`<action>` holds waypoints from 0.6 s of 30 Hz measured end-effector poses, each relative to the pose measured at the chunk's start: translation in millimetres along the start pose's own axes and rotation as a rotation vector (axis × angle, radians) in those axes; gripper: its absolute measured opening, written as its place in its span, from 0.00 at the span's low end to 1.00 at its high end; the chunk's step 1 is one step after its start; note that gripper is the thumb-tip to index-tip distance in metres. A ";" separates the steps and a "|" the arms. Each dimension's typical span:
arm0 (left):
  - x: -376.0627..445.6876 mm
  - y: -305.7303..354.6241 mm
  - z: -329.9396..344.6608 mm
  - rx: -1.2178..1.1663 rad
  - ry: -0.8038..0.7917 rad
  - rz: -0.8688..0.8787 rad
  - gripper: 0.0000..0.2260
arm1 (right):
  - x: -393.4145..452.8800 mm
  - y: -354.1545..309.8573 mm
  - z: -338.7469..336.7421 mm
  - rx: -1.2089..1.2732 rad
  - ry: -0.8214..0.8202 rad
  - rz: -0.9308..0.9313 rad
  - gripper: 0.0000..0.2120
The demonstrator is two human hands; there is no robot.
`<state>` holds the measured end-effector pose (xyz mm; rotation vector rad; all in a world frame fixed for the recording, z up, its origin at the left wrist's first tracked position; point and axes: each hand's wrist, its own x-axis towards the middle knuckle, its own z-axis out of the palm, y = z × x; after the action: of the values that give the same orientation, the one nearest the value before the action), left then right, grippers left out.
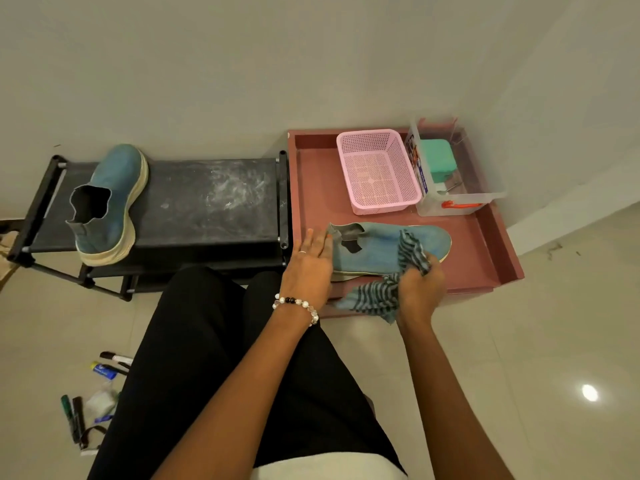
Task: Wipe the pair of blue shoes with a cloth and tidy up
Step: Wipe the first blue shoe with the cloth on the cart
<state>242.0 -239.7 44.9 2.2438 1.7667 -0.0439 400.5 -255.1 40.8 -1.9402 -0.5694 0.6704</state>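
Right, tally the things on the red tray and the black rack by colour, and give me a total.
Blue: 3, shoe on the rack, shoe on the tray, striped cloth
Pink: 1, basket
Clear: 1, box
Green: 1, case inside the box
Total: 6

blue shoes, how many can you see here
2. One blue shoe stands on the black rack; the other blue shoe lies on its side in the pink tray. None appears hidden.

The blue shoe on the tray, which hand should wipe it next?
The right hand: it already grips the striped cloth against the blue shoe. The left hand lies flat at the heel, steadying it.
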 end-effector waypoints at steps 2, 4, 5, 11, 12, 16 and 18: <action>-0.1 -1.8 3.9 0.064 -0.053 0.005 0.35 | -7.9 -2.2 10.5 -0.050 -0.054 -0.154 0.22; 0.4 -0.8 9.6 0.111 -0.120 0.018 0.34 | -12.2 7.7 28.8 -0.330 -0.311 -0.454 0.27; 1.1 -0.5 12.3 0.137 -0.149 0.009 0.33 | -16.9 15.2 37.9 -0.590 -0.469 -0.599 0.30; 12.4 -9.4 15.2 0.358 -0.328 -0.017 0.36 | -22.6 36.7 44.9 -1.199 -0.689 -0.911 0.33; 13.2 -9.6 12.2 0.374 -0.372 -0.011 0.38 | -20.5 34.6 41.9 -1.259 -0.698 -0.936 0.33; 17.3 -6.7 9.7 0.399 -0.466 -0.028 0.42 | -20.4 19.1 51.8 -1.355 -0.717 -0.949 0.27; 18.5 -6.8 10.1 0.389 -0.476 -0.027 0.41 | -18.5 11.7 65.5 -1.385 -0.726 -0.921 0.26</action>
<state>241.7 -223.1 30.1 2.1982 1.6208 -0.9180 344.5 -229.8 9.4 -2.0869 -2.7074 0.2999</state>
